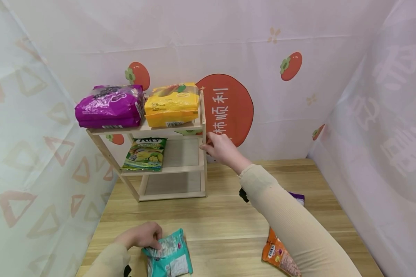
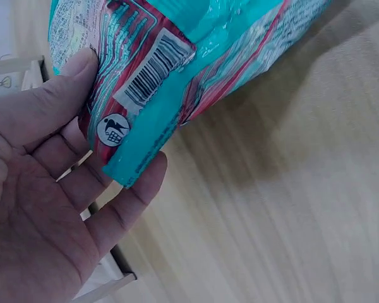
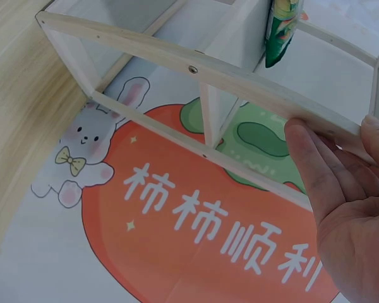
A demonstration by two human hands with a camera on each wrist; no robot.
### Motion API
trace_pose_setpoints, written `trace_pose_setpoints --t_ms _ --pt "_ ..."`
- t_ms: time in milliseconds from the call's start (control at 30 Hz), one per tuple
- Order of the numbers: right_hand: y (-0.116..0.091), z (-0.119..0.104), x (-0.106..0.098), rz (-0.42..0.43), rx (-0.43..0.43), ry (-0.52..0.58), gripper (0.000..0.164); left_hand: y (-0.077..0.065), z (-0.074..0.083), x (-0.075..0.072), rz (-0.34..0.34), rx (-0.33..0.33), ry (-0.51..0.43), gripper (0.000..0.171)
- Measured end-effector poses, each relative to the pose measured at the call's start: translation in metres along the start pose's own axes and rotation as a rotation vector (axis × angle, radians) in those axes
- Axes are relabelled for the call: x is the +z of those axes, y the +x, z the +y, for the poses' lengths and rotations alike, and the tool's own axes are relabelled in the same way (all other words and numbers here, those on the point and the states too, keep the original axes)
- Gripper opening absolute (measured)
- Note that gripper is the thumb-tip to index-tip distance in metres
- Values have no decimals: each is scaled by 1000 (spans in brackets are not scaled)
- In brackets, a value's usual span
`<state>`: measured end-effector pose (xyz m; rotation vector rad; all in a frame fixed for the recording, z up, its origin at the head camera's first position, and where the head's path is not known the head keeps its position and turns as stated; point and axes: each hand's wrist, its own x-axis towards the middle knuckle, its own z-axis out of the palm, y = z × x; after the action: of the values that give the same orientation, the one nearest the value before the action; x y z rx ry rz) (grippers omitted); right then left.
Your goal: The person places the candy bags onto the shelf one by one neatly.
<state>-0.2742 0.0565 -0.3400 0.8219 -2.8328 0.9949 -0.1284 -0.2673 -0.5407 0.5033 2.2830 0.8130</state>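
Observation:
My left hand (image 1: 143, 235) pinches a corner of a teal candy bag (image 1: 171, 256) low over the table. In the left wrist view the thumb lies on the bag's printed side, beside a barcode, with fingers behind. My right hand (image 1: 223, 148) holds the right front post of a small wooden shelf (image 1: 166, 169), thumb on one side and fingers on the other. A purple bag (image 1: 111, 107) and a yellow bag (image 1: 173, 105) lie side by side on the shelf's top. One green Fox's candy bag (image 1: 145, 154) leans on the middle tier, at its left.
On the wooden table (image 1: 222, 215), an orange Fox's bag (image 1: 277, 252) lies at the right, partly hidden under my right forearm. Beyond it a purple packet (image 1: 298, 198) peeks out. Printed cloth walls (image 1: 263, 96) rise behind and at both sides, close to the shelf's back.

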Motion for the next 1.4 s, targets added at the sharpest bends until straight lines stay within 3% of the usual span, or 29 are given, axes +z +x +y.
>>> trace_pose_setpoints --t_ms 400,733,1167,1400 --pt "-1 -1 0 -7 12 -8 22 2 12 -18 73 49 52 21" --pt "0 -1 0 -2 16 -3 20 3 19 -31 194 106 115 22" --pt "0 -1 -1 -5 11 -5 21 5 23 -38 322 103 187 18" --pt "0 0 0 -1 9 -3 22 8 27 -39 406 47 262 18"
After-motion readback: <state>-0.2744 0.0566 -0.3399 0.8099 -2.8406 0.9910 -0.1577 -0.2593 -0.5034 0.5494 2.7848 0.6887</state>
